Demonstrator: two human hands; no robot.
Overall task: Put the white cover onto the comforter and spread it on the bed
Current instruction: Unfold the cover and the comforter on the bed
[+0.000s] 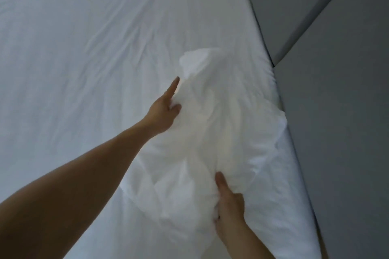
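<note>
L hand (165, 111): index straight, other fingers pinch the bunched white cover (210, 132), lying on the bed (84, 48) near its right edge. R hand (229, 206) grips its near end. Prob. early step: next needs shaking it flat & finding the opening.

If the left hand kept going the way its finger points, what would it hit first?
Probably the raised fold of the bunched white cover, just beyond the index fingertip of the left hand. If it passes beside that, it would meet only the bed sheet. Depth is unclear.
</note>
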